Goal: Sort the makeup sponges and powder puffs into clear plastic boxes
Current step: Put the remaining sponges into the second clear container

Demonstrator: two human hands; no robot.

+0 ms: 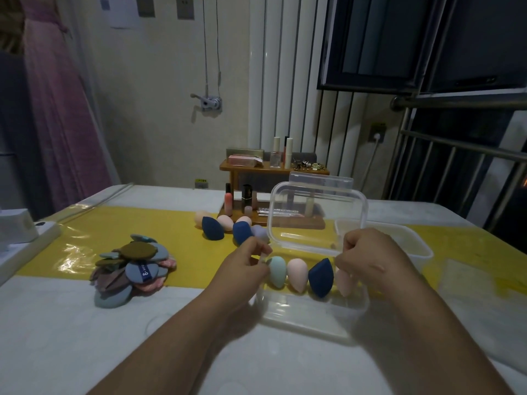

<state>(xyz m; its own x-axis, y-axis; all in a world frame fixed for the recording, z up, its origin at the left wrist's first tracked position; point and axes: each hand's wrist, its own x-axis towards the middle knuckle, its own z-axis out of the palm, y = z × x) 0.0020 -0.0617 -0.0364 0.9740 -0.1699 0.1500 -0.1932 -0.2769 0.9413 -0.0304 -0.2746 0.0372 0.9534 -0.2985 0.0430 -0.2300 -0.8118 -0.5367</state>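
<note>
Clear plastic box point(313, 320) on the bench point(85, 337) holds a sponge row, your left grip point(242, 272) pinching the mint sponge point(278, 273) and your right grip point(370, 258) curled round the pale pink sponge point(344, 282), likely to seat them snugly.

White lettering stands on the dark strap of a blue powder puff point(137, 271), too small to read

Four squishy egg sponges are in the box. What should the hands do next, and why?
Probably the left hand should let go of the mint sponge and fetch the lavender sponge just beyond it. The clear box looks bare in front of its row, and more sponges lie loose on the yellow runner. The right hand holds the pale pink sponge.
</note>
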